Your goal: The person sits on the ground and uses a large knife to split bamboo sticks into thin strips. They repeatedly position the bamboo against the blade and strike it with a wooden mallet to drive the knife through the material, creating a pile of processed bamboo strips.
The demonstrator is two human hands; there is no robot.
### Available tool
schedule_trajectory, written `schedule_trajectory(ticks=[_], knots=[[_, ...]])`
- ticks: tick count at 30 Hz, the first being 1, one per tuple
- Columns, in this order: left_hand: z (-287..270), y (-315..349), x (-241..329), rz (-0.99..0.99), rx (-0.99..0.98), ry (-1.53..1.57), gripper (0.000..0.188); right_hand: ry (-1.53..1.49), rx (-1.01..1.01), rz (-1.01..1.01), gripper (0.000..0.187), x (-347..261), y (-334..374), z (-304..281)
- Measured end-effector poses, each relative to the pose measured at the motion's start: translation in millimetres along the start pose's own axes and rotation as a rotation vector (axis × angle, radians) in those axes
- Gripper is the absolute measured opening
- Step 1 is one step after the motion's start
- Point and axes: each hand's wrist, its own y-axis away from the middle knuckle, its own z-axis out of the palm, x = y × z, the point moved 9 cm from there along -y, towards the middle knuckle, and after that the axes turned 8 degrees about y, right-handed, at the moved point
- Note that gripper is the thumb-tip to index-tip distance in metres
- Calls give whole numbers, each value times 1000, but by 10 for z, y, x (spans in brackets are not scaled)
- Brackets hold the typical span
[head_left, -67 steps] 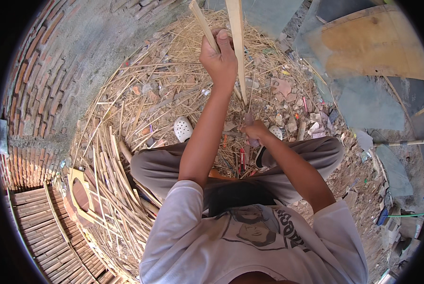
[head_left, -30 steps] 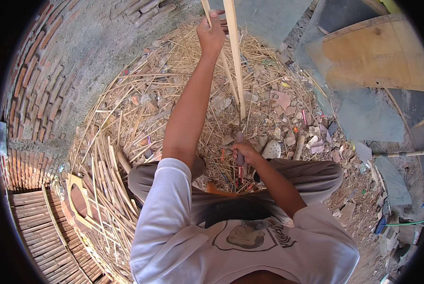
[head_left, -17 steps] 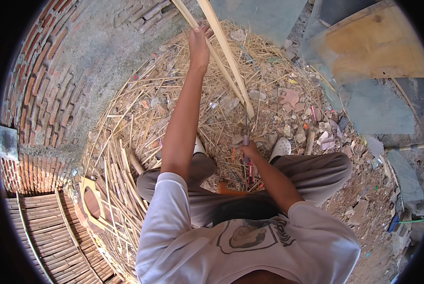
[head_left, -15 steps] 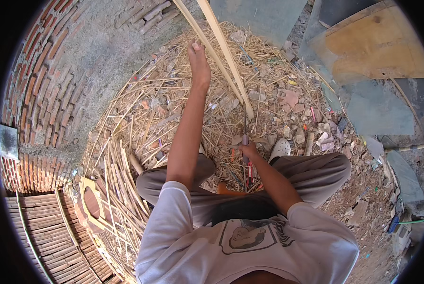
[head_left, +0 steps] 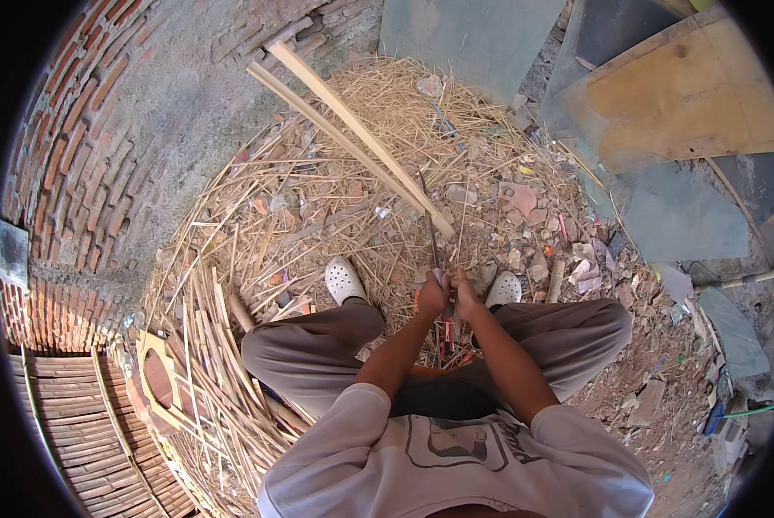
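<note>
A split bamboo strip (head_left: 365, 129) slants up and left from the ground in front of me, its two halves parted at the top and close together at the low end. A long thin dark knife (head_left: 431, 226) crosses that low end, where the blade seems to pass between the halves. My left hand (head_left: 432, 295) is closed round the knife's pale handle. Right beside it, my right hand (head_left: 467, 295) is also closed, apparently on the same handle; its grip is partly hidden. Neither hand is on the bamboo.
Straw, shavings and rubble (head_left: 318, 203) cover the ground. Cut bamboo strips (head_left: 218, 345) lie at the left, near a bamboo slat platform (head_left: 102, 432). A brick wall (head_left: 85, 155) rises at left; flat sheets (head_left: 680, 95) lean at right. My white clogs (head_left: 344, 280) flank the hands.
My left hand has let go of the bamboo's upper part and come down beside the right hand at the knife handle. The bamboo has tilted to the left, and its upper ends now show.
</note>
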Motion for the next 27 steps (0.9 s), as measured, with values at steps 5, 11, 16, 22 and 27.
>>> schedule_trajectory(ticks=[5,11,16,22,27], knots=[[121,78,-3,-29,-42,310,44,81,113,13,63,-165,383,-130],[-231,-325,-241,151,29,17,46,371,180,-572,56,-1679,1903,-391],[-726,-705,17,178,-118,-155,50,223,678,-1025,64,-2325,3776,-2195],[-797,-737,255,299,-138,-358,53,640,872,-313,63,-533,2994,-3399],[-809,-734,178,256,-172,-408,51,803,797,121,58,1064,1959,-3211]])
